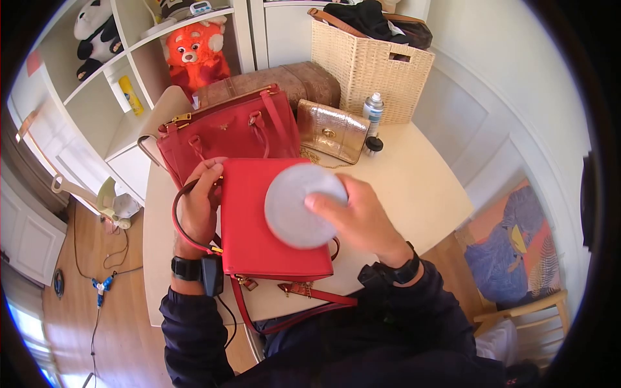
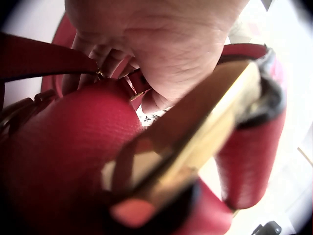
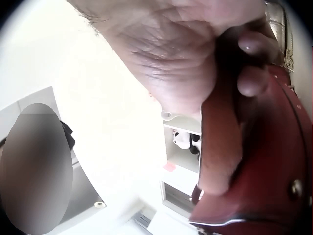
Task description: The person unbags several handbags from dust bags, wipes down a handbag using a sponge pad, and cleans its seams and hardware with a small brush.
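Observation:
A red handbag (image 1: 249, 220) lies tilted toward me at the table's front. My left hand (image 1: 199, 200) grips its upper left edge, with the thumb on top near the dark-edged handle. In the left wrist view, gold hardware (image 2: 195, 132) and red leather (image 2: 93, 132) crowd in front of the left hand (image 2: 161, 44). My right hand (image 1: 362, 216) holds a flat round grey pad (image 1: 294, 207) over the handbag's face, thumb on top. The right wrist view shows the right hand (image 3: 171, 54) with curled fingertips close beside the red leather (image 3: 274, 161).
Behind stand a larger red handbag (image 1: 226, 132), a gold clutch (image 1: 333, 132), a spray can (image 1: 373, 113) with its black cap (image 1: 373, 145), a brown case (image 1: 278, 87) and a wicker basket (image 1: 372, 71). A red strap (image 1: 323, 296) hangs near the table's front edge.

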Tool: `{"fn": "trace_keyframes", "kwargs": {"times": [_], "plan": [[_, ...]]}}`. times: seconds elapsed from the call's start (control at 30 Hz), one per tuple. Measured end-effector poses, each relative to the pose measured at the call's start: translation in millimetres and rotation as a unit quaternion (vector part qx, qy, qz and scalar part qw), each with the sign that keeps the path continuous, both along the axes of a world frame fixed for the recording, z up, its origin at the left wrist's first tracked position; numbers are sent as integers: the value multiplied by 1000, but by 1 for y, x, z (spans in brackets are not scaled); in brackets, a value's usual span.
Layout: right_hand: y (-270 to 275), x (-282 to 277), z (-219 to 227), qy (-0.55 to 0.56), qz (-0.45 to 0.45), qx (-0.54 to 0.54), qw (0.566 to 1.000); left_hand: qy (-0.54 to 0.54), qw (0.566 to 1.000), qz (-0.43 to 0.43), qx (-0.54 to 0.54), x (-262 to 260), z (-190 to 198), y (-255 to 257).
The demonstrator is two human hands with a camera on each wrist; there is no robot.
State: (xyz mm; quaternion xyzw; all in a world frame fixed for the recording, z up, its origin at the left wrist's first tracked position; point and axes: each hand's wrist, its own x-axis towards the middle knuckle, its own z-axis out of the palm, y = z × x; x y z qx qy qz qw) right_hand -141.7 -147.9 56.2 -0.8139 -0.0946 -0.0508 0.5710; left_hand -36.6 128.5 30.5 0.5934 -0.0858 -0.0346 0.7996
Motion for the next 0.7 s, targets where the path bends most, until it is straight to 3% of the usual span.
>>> {"fn": "trace_keyframes", "kwargs": {"times": [0.03, 0.1, 0.17, 0.23, 0.3, 0.37, 0.43, 0.5, 0.57, 0.63, 0.7], "plan": [[2, 1, -1, -7, -69, 41, 997, -1, 1000, 0, 0, 1, -1, 0], [0, 4, -2, -24, -68, 46, 996, 6, 1000, -11, -17, 3, -3, 2], [-5, 3, 0, 21, 62, -45, 997, 5, 1000, -8, -9, 2, 0, 2], [-6, 4, 0, 5, 69, -58, 996, 4, 1000, -9, -1, 0, -1, 1], [-2, 9, -4, -11, -68, 17, 997, 3, 1000, -10, -2, 2, -1, 1], [-3, 10, -5, -17, -66, 13, 998, 3, 1000, -12, -4, 5, -3, 4], [-2, 3, 3, -37, 82, -29, 996, 9, 1000, -14, -5, 4, -5, 4], [-3, 4, 7, -7, 80, -73, 994, 0, 1000, -5, -5, 2, -2, 1], [0, 12, -3, -22, -70, 9, 997, 2, 1000, -9, -13, 2, -4, 1], [0, 13, -6, -33, -76, 1, 997, 0, 1000, -9, -21, 4, -2, 3], [-4, 7, -6, -61, 111, -67, 990, 6, 1000, -9, 6, 2, -2, 4]]}}
